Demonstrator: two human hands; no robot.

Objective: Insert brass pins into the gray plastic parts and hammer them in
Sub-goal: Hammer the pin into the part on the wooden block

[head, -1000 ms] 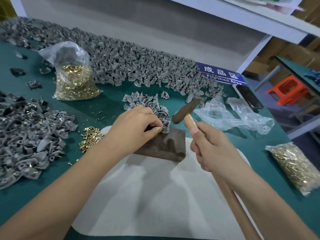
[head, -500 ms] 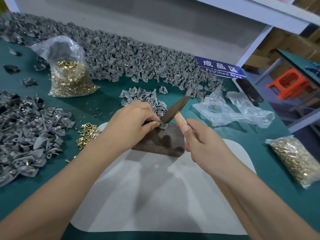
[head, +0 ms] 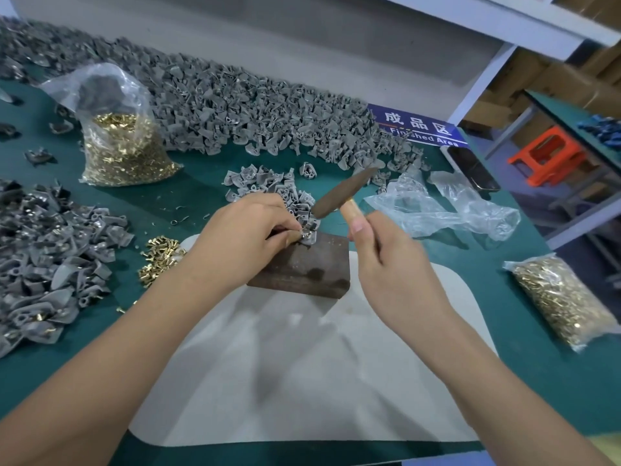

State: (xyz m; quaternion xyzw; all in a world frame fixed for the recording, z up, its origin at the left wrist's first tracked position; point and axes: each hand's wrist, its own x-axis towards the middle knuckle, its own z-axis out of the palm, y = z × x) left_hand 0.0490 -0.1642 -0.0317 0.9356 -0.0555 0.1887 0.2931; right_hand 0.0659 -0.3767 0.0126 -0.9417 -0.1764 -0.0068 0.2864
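Resting at the far edge of the dark block (head: pixel 304 267), a gray plastic part (head: pixel 308 235) is pinched by the left hand (head: pixel 248 230), while the hammer (head: pixel 339 196) is gripped, raised, by the right hand (head: pixel 393 264).

A pad (head: pixel 302 381) lies on the near middle of the table (head: pixel 188 200), and a block (head: pixel 309 267) sits on its far edge. On the block's far left corner rests a plastic part (head: pixel 308 237), pinched by the left hand (head: pixel 248 230). The right hand (head: pixel 389 264), to the block's right, holds a hammer (head: pixel 342 195) with its head above and behind the part. A small heap of parts (head: pixel 268 186) lies just behind the block. Loose pins (head: pixel 159 258) lie left of the pad, a pile of parts (head: pixel 50 260) farther left, a bag of pins (head: pixel 124 142) behind them. A long bank of parts (head: pixel 235 99) runs along the far edge. Another bag of pins (head: pixel 561 297) lies at the right, empty bags (head: pixel 447 206) behind it
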